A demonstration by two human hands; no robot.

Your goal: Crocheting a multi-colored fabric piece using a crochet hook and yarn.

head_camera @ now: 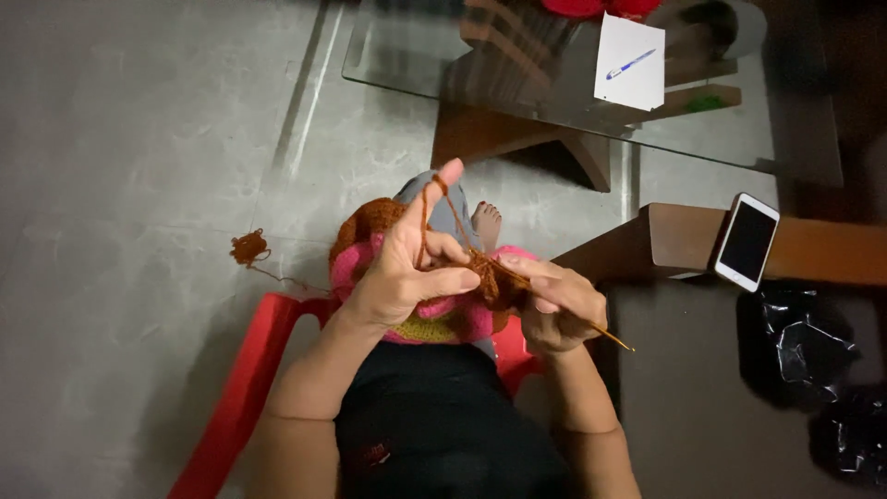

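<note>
My left hand [407, 268] is raised over my lap, with orange-brown yarn [427, 208] looped over the outstretched index finger and the thumb pinching the crochet piece [490, 277]. My right hand [559, 310] grips a thin golden crochet hook [612, 338], its tip buried in the brown stitches between both hands. The crochet work [356, 254] with pink, yellow and brown bands lies across my lap. A small ball of the same brown yarn [249, 247] rests on the floor to the left, its strand trailing toward me.
I sit on a red plastic chair [242, 388]. A glass-topped table [416, 69] with wooden legs stands ahead, holding a white paper [630, 74] and blue pen [630, 64]. A white phone [747, 241] lies on a wooden ledge [674, 236] at right. Black plastic bags [813, 370] sit below it.
</note>
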